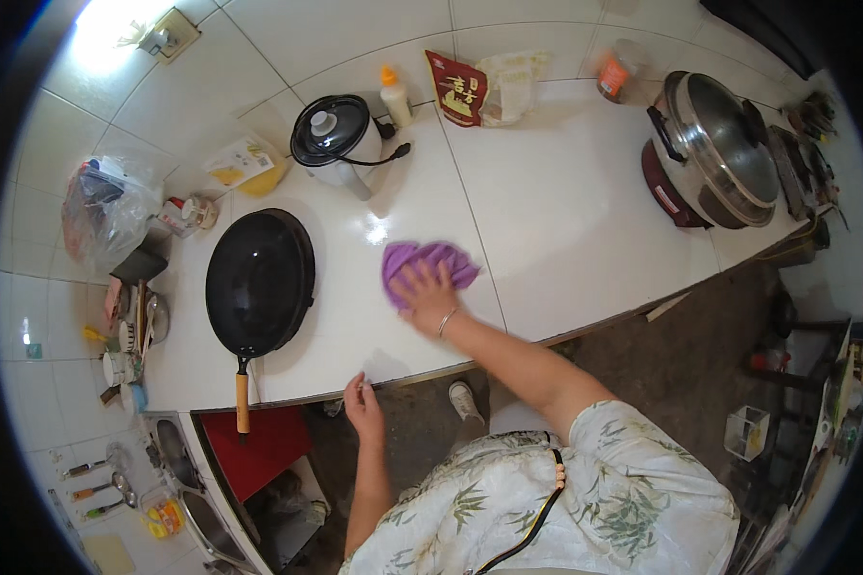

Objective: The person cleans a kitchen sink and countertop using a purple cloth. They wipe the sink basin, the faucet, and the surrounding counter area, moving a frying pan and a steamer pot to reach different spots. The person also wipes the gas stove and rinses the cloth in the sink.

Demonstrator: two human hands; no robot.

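Observation:
My right hand (pixel 430 297) lies spread on a crumpled purple cloth (pixel 431 261), pressing it against the white tiled countertop (pixel 566 201). Its fingers are apart, and a thin bracelet circles the wrist. At the counter's front edge hangs my left hand (pixel 363 406), its fingers loosely bent with nothing visible in them. Left of the cloth sits a black frying pan (pixel 259 278), its wooden handle (pixel 243 402) jutting over the front edge.
Along the back stand a lidded electric pot (pixel 340 139) with its cord, a squeeze bottle (pixel 393 96), a red food bag (pixel 460 88) and a jar (pixel 619 72). A large lidded cooker (pixel 714 153) occupies the right end. Sinks (pixel 206 522) lie at lower left.

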